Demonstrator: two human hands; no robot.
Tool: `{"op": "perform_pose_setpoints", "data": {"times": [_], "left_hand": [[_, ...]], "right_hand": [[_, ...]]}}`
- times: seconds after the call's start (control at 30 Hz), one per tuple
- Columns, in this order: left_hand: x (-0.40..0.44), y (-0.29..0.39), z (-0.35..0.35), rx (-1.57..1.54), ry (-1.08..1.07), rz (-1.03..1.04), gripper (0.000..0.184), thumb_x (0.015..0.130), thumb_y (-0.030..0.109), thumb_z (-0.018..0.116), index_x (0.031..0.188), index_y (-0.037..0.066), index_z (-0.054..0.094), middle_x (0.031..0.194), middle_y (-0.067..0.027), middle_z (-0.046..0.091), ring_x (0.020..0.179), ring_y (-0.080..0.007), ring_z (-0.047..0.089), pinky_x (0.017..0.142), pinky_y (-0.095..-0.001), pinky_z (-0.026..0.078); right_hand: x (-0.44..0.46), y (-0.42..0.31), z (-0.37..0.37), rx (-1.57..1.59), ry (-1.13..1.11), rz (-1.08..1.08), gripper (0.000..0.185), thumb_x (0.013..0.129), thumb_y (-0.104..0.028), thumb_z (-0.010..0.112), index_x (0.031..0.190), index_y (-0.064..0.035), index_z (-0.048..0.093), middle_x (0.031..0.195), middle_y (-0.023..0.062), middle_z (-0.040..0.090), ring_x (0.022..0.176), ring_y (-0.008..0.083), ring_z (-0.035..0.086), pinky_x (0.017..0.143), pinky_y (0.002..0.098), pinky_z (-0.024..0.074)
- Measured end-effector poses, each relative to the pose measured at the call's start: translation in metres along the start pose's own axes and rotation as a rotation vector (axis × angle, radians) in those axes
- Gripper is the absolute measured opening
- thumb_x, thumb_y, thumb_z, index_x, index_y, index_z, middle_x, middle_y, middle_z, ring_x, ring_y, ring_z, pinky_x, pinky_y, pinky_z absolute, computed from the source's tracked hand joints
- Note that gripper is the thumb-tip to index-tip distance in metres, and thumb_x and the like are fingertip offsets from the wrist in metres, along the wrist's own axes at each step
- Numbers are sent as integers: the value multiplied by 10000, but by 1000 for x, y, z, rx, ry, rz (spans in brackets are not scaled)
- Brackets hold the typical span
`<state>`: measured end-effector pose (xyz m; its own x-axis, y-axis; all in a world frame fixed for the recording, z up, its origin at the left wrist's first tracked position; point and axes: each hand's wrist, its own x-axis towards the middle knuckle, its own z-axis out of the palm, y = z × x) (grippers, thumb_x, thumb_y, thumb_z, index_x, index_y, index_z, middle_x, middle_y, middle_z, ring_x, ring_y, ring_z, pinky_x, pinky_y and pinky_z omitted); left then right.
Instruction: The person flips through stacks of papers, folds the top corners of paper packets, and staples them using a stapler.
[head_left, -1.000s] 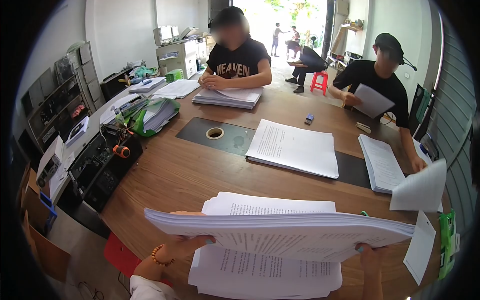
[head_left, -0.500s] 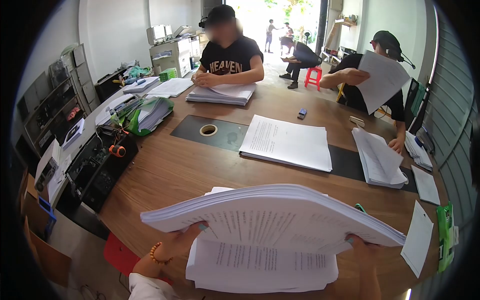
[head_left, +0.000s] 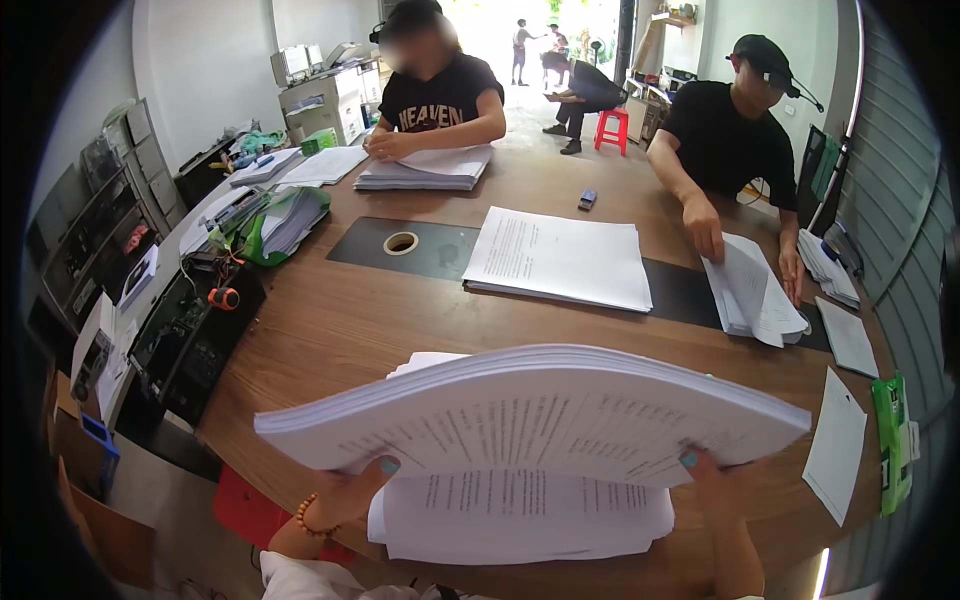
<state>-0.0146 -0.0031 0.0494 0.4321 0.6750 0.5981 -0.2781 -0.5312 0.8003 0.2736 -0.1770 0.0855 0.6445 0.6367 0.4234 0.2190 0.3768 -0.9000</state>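
Observation:
A thick stack of printed paper (head_left: 545,415) is bowed upward between my two hands, its printed face turned toward me. My left hand (head_left: 358,484), with a beaded bracelet at the wrist, grips the lower left edge, thumb on the print and the other fingers hidden behind. On the right, my right hand (head_left: 712,478) holds the same stack in the same way, thumb in front. Beneath it, on the table, lies another pile of printed sheets (head_left: 525,525), partly covered by the raised stack. More paper pokes out behind it on the left.
On the wooden table (head_left: 370,310) are another paper stack (head_left: 560,258), a tape roll (head_left: 401,243) and an open electronics case (head_left: 190,335). Two people sit across, one with a hand on a paper pile (head_left: 745,290). A green packet (head_left: 892,445) lies at the right edge.
The stack in my hands has tilted slightly, its right end higher. The person at the right has lowered the raised sheet and now reaches to the pile. The view has shifted a little.

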Motion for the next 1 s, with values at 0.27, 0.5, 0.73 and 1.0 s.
{"op": "perform_pose_setpoints", "data": {"times": [0.27, 0.5, 0.73, 1.0], "left_hand": [[15, 2, -8, -501, 39, -260, 534, 717, -68, 614, 1209, 6, 421, 1146, -101, 531, 1042, -222, 538, 834, -321, 491], [10, 11, 0, -88, 18, -216, 294, 798, -23, 611, 1085, -19, 548, 998, -86, 607, 908, -143, 566, 782, -279, 473], [-1, 9, -4, -49, 100, -220, 277, 805, 2, 620, 1074, -4, 554, 973, -61, 604, 859, -121, 544, 752, -281, 464], [9, -8, -15, -217, 19, -240, 372, 717, -63, 668, 1066, -42, 543, 1005, -108, 607, 888, -149, 578, 747, -278, 489]], "right_hand": [[17, 1, -17, 80, -177, 333, 502, 596, 55, 728, 1059, 43, 533, 966, 117, 613, 861, 188, 602, 747, 316, 508], [14, 0, -9, -15, -170, 256, 420, 638, 64, 729, 1026, 38, 570, 947, 120, 630, 837, 175, 610, 731, 291, 517], [6, 0, -14, 0, -120, 148, 411, 650, 73, 720, 1030, 48, 564, 949, 112, 623, 849, 170, 601, 739, 295, 518], [20, 12, -30, 55, -370, 171, 522, 620, 61, 744, 1086, 60, 509, 967, 135, 613, 882, 196, 603, 694, 327, 544]]}}
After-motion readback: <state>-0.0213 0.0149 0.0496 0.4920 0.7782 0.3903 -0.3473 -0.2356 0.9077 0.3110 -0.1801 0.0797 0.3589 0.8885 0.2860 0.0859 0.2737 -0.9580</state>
